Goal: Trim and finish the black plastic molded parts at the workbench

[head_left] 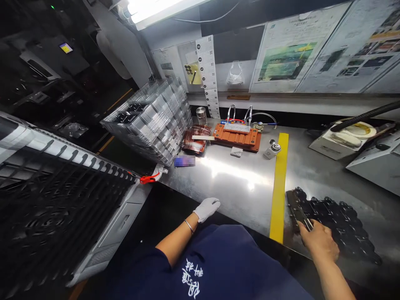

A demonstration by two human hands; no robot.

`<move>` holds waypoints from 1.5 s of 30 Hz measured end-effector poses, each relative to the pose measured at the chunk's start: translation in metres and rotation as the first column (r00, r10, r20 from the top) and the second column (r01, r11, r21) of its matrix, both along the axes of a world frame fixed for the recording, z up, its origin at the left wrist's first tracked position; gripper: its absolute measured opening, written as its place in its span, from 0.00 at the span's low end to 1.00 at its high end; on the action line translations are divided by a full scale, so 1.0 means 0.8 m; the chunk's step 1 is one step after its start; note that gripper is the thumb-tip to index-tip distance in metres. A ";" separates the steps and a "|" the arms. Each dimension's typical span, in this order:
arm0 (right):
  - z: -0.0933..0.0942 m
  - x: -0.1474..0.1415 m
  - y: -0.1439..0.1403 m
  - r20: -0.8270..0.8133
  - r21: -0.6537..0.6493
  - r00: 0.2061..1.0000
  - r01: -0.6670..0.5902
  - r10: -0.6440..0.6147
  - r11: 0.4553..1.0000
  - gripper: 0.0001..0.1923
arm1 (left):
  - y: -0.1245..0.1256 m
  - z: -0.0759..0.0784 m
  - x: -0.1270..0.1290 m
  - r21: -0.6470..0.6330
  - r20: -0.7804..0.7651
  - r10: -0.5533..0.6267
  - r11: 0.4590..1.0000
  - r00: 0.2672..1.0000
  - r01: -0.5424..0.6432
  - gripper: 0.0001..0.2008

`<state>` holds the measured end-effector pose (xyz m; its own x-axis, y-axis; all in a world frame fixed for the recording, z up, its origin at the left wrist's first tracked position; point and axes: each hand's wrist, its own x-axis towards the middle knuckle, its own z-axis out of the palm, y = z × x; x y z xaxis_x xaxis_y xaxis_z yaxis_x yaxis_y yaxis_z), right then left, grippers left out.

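Note:
My left hand (pixel 206 209), in a white glove, rests at the front edge of the metal table. Its fingers are loosely bent with a small gap at the thumb, and nothing shows in them. On the right, my bare right hand (pixel 321 241) is closed around slim dark tweezers (pixel 304 218) with bright metal edges. Their tips point away from me over the left end of a group of black moulded parts (pixel 339 221). The parts lie close together on the table, some hidden behind my right hand. Whether the tips grip a part I cannot make out.
A yellow strip (pixel 279 187) crosses the table between my hands. At the back stand an orange fixture (pixel 237 135), a small bottle (pixel 271 151) and a glass jar (pixel 201 116). Clear trays (pixel 156 125) are stacked left; white boxes (pixel 331 143) stand right. Red-handled pliers (pixel 149 178) lie at the left edge.

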<state>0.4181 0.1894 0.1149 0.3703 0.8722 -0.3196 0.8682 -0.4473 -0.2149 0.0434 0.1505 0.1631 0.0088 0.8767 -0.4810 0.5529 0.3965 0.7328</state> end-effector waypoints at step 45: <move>0.217 -0.313 -0.056 -0.820 0.090 0.475 -0.444 0.320 0.891 0.26 | -0.074 0.154 -0.115 0.093 0.498 -0.015 0.995 0.867 -0.037 0.18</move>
